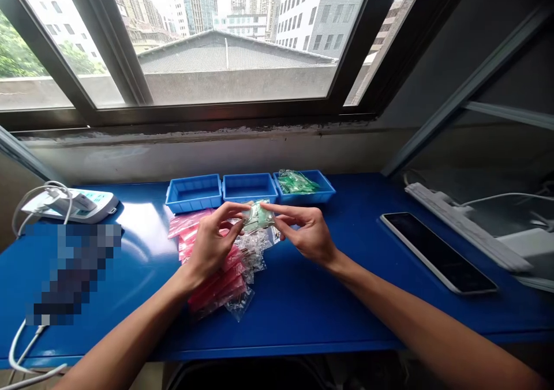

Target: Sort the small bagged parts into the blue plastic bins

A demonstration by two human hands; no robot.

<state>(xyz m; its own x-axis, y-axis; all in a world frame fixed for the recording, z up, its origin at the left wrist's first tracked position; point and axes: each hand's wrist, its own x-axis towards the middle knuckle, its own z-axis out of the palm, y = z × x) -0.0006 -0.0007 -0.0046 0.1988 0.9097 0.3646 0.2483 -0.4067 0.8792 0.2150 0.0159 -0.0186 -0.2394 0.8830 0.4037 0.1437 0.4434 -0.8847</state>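
Both of my hands hold one small clear packet with green contents (258, 216) above the blue table (329, 303). My left hand (214, 243) pinches its left end, and my right hand (305, 232) pinches its right end. Under the hands lies a pile of clear packets, many with pink or red contents (216, 289). Behind them stand three small blue trays in a row. The left tray (193, 192) and the middle tray (250, 187) look bare inside. The right tray (322, 194) holds green packets (296, 182).
A dark phone (437, 251) lies face up at the right. A white power strip (465, 225) with cables runs along the far right. Another white power strip (73, 204) with a coiled cable sits at the left. A blurred object (71, 272) lies beside it. A window is behind.
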